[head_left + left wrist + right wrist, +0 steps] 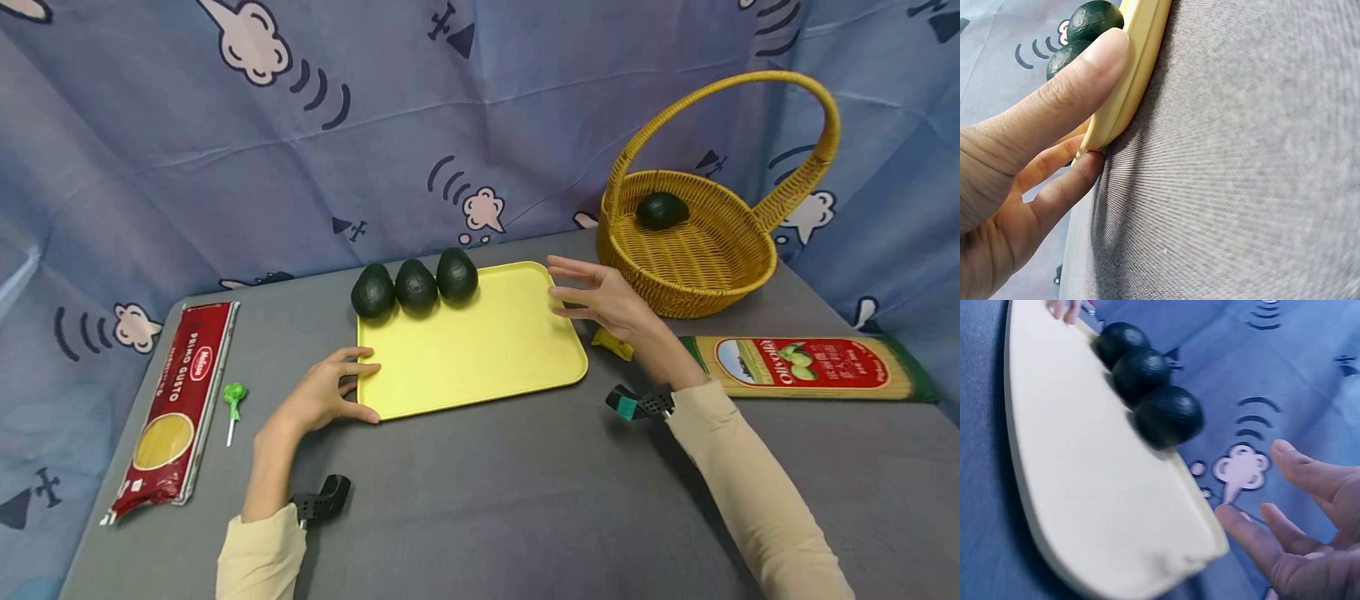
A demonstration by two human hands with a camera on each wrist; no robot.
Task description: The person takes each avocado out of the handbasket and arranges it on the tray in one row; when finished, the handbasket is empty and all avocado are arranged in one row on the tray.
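Note:
A yellow tray (pixel 480 358) lies on the grey table, with three dark green avocados (pixel 416 287) in a row along its far left edge. My left hand (pixel 333 390) holds the tray by its near left corner. In the left wrist view the thumb (pixel 1100 59) lies along the tray's rim and a fingertip sits at the corner below. My right hand (pixel 596 296) is at the tray's far right edge, its fingers spread and extended. The right wrist view shows those fingers (pixel 1254 540) beside the tray's corner, holding nothing.
A wicker basket (pixel 690 275) with one avocado (pixel 662 211) stands at back right. Below the right hand lies a small yellow packet (pixel 612 343), beside a spaghetti pack (pixel 810 364). On the left are a red pasta bag (pixel 176 400) and a green lollipop (pixel 235 400).

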